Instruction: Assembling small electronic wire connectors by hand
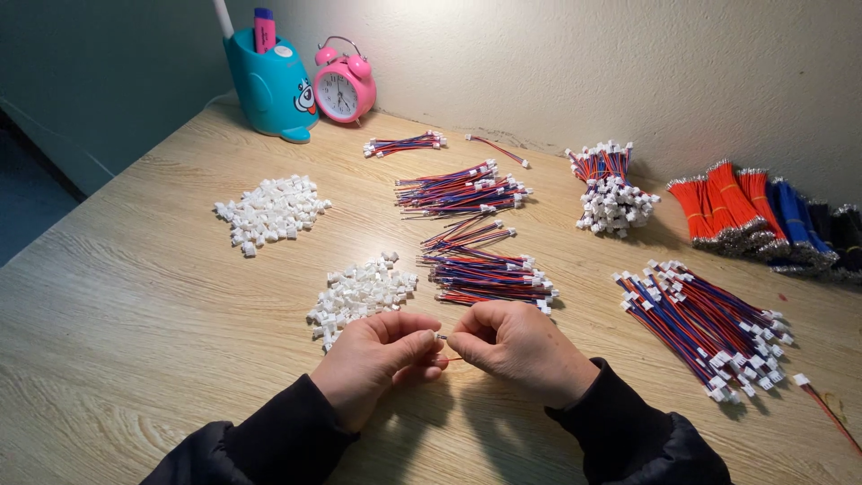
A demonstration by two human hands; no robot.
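My left hand (375,359) and my right hand (521,346) meet at the near middle of the wooden table (135,296), fingertips pinched together. Between them is a small wire piece (443,339); a thin red wire end shows just below my left fingers. Which hand grips which part is hidden by the fingers. Just beyond my left hand lies a heap of small white plastic connectors (361,292). Beyond my right hand lies a bundle of red and blue wires with white plugs (489,274).
A second white connector heap (269,211) lies far left. More wire bundles (462,190) lie mid-table, a big one (709,323) at right, and red and blue cut wires (763,211) by the wall. A teal pen holder (269,85) and pink alarm clock (343,87) stand at the back.
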